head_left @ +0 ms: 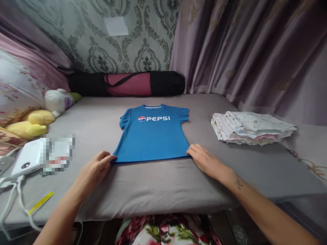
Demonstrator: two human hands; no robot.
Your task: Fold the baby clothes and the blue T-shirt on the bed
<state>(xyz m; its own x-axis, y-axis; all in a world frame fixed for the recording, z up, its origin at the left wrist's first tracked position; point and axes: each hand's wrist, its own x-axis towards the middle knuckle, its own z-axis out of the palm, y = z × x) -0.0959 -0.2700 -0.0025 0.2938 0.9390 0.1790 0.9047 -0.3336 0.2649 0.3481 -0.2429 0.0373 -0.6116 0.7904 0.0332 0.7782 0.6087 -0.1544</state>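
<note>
A blue T-shirt (153, 139) with a white PEPSI print lies front side up on the grey bed sheet (158, 190), its collar away from me and its hem towards me. My left hand (98, 166) pinches the hem's left corner between thumb and fingers. At the right corner of the hem, my right hand (201, 156) grips the fabric the same way. The hem runs nearly straight between both hands. The left sleeve looks slightly bunched, while the right one lies out to the side.
Folded patterned cloths (250, 127) are stacked at the right. A black and maroon rolled bag (127, 84) lies along the back wall. On the left are a white power bank (28, 158) with cables, a blurred packet (57, 153), a yellow plush (30, 126) and a white plush (57, 102).
</note>
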